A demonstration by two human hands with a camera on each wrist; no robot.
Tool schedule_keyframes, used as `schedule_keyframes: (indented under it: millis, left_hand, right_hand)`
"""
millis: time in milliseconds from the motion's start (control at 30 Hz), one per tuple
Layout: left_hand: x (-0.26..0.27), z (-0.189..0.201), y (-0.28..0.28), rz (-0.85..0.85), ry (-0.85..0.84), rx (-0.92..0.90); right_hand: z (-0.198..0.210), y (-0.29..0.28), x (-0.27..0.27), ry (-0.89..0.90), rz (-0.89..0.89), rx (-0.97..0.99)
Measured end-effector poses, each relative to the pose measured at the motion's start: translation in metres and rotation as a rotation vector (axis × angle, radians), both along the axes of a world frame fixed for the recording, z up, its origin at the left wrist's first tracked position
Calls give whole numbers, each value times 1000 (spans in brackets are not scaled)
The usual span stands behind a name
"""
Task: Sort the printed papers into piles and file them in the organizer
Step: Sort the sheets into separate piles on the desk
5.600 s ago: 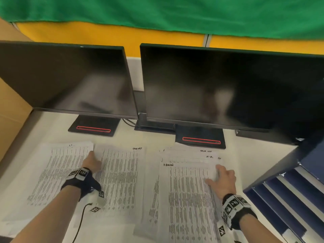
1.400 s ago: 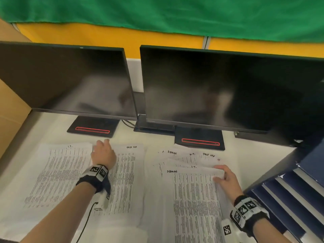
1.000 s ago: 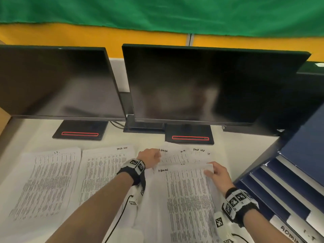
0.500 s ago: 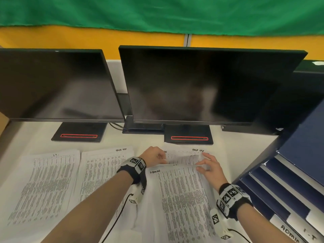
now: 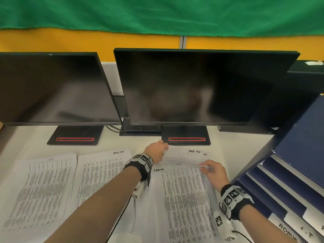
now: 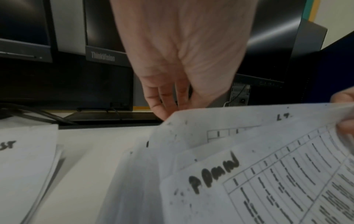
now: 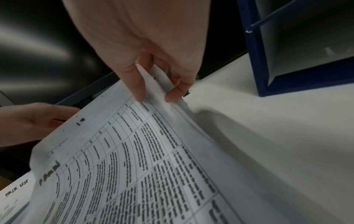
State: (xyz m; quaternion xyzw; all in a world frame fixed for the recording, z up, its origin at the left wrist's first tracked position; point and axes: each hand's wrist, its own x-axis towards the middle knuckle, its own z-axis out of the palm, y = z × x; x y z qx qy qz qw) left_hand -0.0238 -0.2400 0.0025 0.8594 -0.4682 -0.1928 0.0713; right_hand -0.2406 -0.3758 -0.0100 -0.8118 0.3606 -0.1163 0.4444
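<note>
Two sorted piles lie on the desk: one marked I.T. (image 5: pixel 43 186) at the left and one marked TASK LIST (image 5: pixel 101 174) beside it. To their right is a fanned stack whose top sheet is marked ADMIN (image 5: pixel 184 199) (image 6: pixel 268 181) (image 7: pixel 153 159). My right hand (image 5: pixel 212 171) (image 7: pixel 157 94) pinches the ADMIN sheet's top right corner, with a few sheets under it, and lifts it off the desk. My left hand (image 5: pixel 157 151) (image 6: pixel 164 106) grips the top left corner of a lower sheet (image 5: pixel 185 154) (image 6: pixel 220 121) in the same stack. The blue organizer (image 5: pixel 289 190) (image 7: pixel 268 75) stands at the right.
Two dark monitors (image 5: pixel 192 88) stand behind the papers, their bases (image 5: pixel 185 137) close to the stack's far edge. The organizer's tabs read ADMIN (image 5: pixel 287 232) and I.T. A cable runs from my left wrist across the papers.
My left hand crossed from the TASK LIST pile to the fanned stack and took hold of a lower sheet. My right hand moved up to the ADMIN sheet's corner and lifted it.
</note>
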Motion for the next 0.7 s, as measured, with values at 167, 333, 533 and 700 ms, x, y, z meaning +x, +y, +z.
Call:
schedule_keyframes:
  millis: [167, 333, 533, 700]
  left_hand:
    - [-2, -4, 5, 23, 4, -62]
    - [-2, -4, 15, -76, -21, -71]
    - [-4, -10, 27, -175, 38, -114]
    - [8, -12, 34, 128, 174, -197]
  right_hand:
    - [-7, -1, 0, 15, 2, -33]
    - [-15, -6, 2, 44, 28, -29]
    - [-16, -4, 2, 122, 93, -71]
    - [-11, 0, -2, 132, 102, -73]
